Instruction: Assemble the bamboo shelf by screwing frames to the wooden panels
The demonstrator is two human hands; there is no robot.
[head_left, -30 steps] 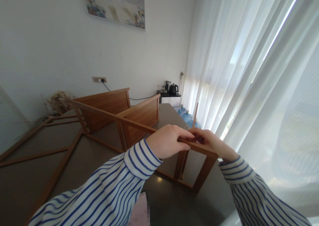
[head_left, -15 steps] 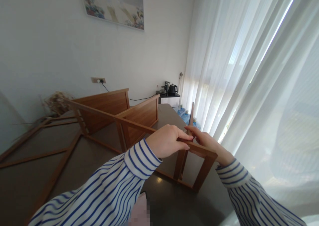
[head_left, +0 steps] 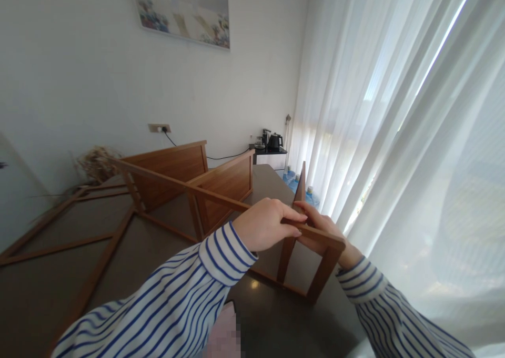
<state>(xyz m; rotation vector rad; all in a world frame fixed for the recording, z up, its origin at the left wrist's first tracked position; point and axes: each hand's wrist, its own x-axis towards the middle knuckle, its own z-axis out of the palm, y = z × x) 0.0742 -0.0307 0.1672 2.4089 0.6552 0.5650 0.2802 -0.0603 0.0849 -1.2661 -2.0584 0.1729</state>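
A wooden shelf frame (head_left: 219,198) lies on its side, with two wooden shelf boards, a near one (head_left: 226,192) and a far one (head_left: 169,163), standing up from it. My left hand (head_left: 268,224) is closed around the frame's upper rail, thumb below and fingers above. Just right of it, my right hand (head_left: 321,229) reaches behind the rail, its fingers closed at a third board (head_left: 301,185), seen nearly edge-on beside a crosspiece. The rail hides part of the right hand and the board's lower part.
The frame rests on a dark table (head_left: 262,176). A second wooden frame (head_left: 106,258) lies flat at the left, near dried plants (head_left: 97,163). Behind stand a black kettle (head_left: 275,141) and blue water bottles (head_left: 290,177). White curtains (head_left: 335,95) hang at the right.
My right hand has shifted slightly left and inward with the edge-on board, which now lines up more closely with the crosspiece. My left hand keeps its hold on the rail.
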